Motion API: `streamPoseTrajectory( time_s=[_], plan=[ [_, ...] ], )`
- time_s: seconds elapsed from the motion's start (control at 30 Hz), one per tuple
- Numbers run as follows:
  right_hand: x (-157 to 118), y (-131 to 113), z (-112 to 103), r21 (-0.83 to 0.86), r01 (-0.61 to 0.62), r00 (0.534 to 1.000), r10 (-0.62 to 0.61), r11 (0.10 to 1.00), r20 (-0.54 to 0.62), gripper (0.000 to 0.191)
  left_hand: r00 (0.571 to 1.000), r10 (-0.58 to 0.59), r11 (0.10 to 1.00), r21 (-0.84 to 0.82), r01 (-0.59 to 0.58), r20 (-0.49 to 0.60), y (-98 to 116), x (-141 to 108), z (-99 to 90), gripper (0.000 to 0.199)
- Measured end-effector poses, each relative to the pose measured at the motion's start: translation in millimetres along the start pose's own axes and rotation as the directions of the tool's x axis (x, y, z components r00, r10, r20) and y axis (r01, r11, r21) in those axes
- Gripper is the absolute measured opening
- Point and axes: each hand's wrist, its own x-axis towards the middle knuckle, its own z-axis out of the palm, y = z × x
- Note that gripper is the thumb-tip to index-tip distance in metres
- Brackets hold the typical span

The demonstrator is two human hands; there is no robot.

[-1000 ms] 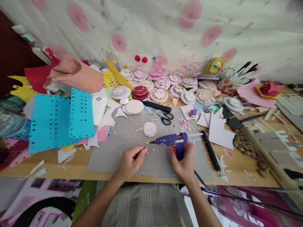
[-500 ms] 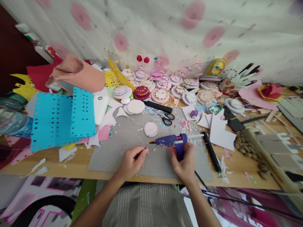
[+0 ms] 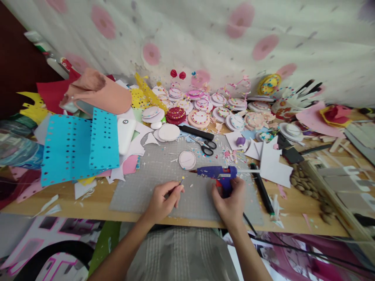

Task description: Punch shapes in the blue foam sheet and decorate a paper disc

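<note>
My left hand (image 3: 165, 199) pinches a thin dark tool (image 3: 181, 182) with a tiny yellow piece (image 3: 183, 178) at its tip. In my right hand (image 3: 230, 201) is a blue glue gun (image 3: 216, 171), its nozzle pointing left, a little above and to the right of that tip and apart from it. A clear glue stick (image 3: 249, 170) sticks out of the gun's back. Just beyond the nozzle, a small round white disc (image 3: 187, 160) lies flat on the grey cutting mat (image 3: 146, 195).
Black scissors (image 3: 208, 147) and a black-handled tool (image 3: 197, 132) lie behind the disc. Decorated discs (image 3: 200, 118) crowd the back. Blue punched sheets (image 3: 68, 148) stand at left. At right are a black marker (image 3: 262, 191), white paper scraps (image 3: 272, 164) and brown stones (image 3: 303, 181).
The glue gun has moved right and slightly up, so its nozzle is now apart from the tool tip in my left hand. The small yellow piece there shows more clearly.
</note>
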Motion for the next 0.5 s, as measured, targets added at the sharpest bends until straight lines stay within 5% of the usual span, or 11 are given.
streamPoseTrajectory(
  time_s=[0.2,0.33,0.4,0.5],
  plan=[
    [17.8,3.4,-2.8,-0.36,0.049,0.984,-0.106,0.932,-0.141,0.045,1.0,-0.014,1.0,-0.027,0.013,-0.021,3.4,-0.2,-0.6,0.027],
    [14.1,-5.7,-7.7,-0.334,0.168,0.944,-0.249,0.928,-0.218,0.044,0.996,-0.037,0.998,-0.052,0.033,-0.077,7.1,-0.2,1.9,0.026],
    [2.8,-18.0,-9.0,-0.166,0.308,0.937,-0.329,0.937,-0.118,0.034,0.985,-0.089,0.992,-0.107,0.074,-0.146,9.1,1.4,8.1,0.024],
    [-18.3,-41.1,-4.0,0.087,0.401,0.881,-0.41,0.912,0.237,0.027,0.959,-0.148,0.981,-0.157,0.111,-0.243,13.8,4.7,22.7,0.022]
  ],
)
